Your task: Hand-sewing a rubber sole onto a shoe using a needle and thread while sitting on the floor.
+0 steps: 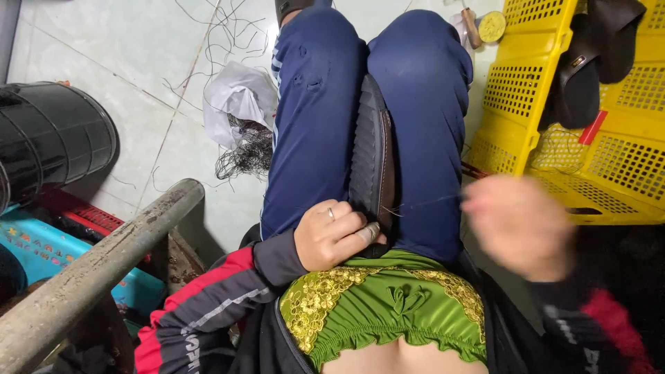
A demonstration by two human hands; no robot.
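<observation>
Shoe sole (369, 149), black and ribbed, with a brown upper along its right edge, stands on edge between the person's two thighs in dark blue trousers (315, 118), its length running away from the body toward the knees. Head view: the left hand (331, 235), a ring on one finger, curls round the near end of the sole, thumb and fingers pressed against it at the lap. The right hand (516, 225) is held off to the right, apart from the sole and blurred; whether its fingers are spread or pinched cannot be told, though a thin thread (429, 202) runs taut from the sole toward it. Below the hands lies a green garment with gold trim (388, 305). On the tiled floor (125, 48) beside the left leg lie a white bag (239, 93) and a tangle of dark thread (242, 152). A yellow perforated crate (547, 104) at right carries another dark shoe piece (589, 62). A black bucket (52, 138) and a grey pipe (104, 260) stand at left.
</observation>
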